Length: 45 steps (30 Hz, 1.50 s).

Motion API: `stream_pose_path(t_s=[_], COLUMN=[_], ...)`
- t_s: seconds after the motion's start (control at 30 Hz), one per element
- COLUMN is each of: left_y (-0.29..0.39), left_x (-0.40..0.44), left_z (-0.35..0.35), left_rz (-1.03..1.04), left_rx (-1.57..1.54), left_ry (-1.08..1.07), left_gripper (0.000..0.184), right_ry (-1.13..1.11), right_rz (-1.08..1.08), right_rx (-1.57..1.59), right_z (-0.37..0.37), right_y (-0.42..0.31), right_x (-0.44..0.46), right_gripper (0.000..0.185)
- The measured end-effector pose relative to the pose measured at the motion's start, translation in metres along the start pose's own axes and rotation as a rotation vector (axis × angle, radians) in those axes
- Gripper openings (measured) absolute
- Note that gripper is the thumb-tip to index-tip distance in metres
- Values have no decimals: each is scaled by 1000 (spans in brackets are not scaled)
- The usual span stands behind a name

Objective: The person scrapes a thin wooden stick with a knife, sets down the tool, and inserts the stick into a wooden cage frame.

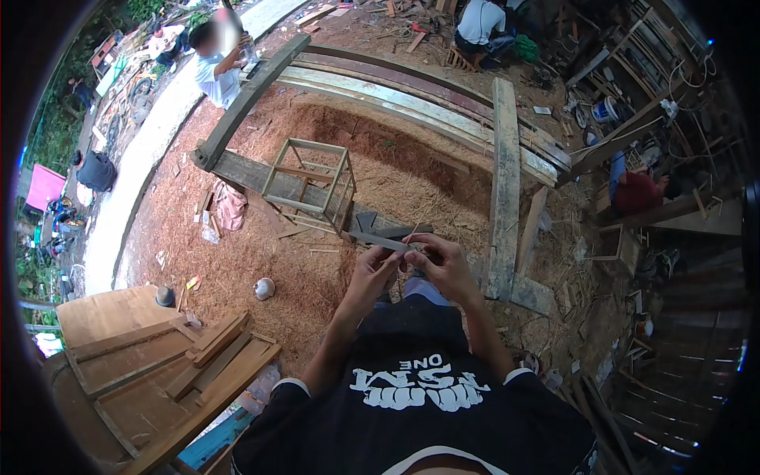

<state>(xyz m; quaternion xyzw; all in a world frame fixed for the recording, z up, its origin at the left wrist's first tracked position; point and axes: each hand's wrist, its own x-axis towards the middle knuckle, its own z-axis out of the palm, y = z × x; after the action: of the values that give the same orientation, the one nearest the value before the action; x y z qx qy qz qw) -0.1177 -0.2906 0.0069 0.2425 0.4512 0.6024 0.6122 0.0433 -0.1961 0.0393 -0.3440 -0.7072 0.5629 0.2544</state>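
Note:
In front of my chest my two hands nearly meet. My left hand [374, 273] is closed on a flat grey strip [380, 241] that points up and to the left. The fingers of my right hand [441, 263] pinch a thin light stick [414, 229] near the strip's right end. Just beyond my hands, dark flat pieces [404, 232] lie on a board. A small wooden cage frame [311, 184] stands on that board, up and to the left of my hands.
Long planks [396, 96] lie behind a thick beam [504, 190]. Wooden panels [127, 356] lie at lower left, with a pink cloth [230, 207] on the sawdust. Other people sit or stand at upper left [218, 71], far left [96, 170], top right [480, 28] and right [637, 190].

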Motion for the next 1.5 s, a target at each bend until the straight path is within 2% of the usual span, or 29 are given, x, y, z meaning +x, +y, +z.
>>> stream_pose_path(t_s=[0.27, 0.43, 0.57, 0.67, 0.73, 0.8, 0.83, 0.87, 0.9, 1.0, 1.3, 1.4, 1.5], left_y=[-11, -11, 3, 6, 8, 15, 23, 27, 24, 20, 20, 10, -2], left_x=[7, 15, 29, 48, 64, 78, 79, 79, 82, 103, 179, 193, 204], left_z=[4, 9, 28, 39, 40, 46, 50, 53, 53, 56, 89, 102, 114], left_rz=[-48, -97, -122, -20, -76, -100, -98, -100, -104, -84, -76, -87, -100], left_rx=[-60, -5, 100, 215, 201, 175, 156, 138, 118, 67, -22, -35, -56], left_ry=[13, -16, -27, -57, -48, -56, -62, -66, -51, -9, -12, -50, -78], left_gripper=[28, 30, 29, 30, 29, 30, 30, 31, 31, 33, 36, 36, 36], right_ry=[120, 277, 250, 278, 317, 485, 669, 774, 786, 708, 489, 344, 306], right_rz=[-153, -302, -371, -427, -474, -310, -204, -86, -2, -82, -218, -310, -329], right_rx=[-294, -391, -519, -569, -600, -627, -474, -607, -749, -686, -324, -414, -389], right_z=[-7, -22, -48, -67, -82, -113, -135, -161, -188, -209, -176, -177, -193], right_y=[-9, 4, 11, 18, 29, 41, 70, 69, 77, 65, 51, 40, 52], right_x=[-6, -5, 2, 17, 30, 41, 53, 59, 61, 71, 95, 99, 104], right_gripper=[39, 44, 43, 42, 41, 40, 41, 41, 42, 44, 40, 41, 41])
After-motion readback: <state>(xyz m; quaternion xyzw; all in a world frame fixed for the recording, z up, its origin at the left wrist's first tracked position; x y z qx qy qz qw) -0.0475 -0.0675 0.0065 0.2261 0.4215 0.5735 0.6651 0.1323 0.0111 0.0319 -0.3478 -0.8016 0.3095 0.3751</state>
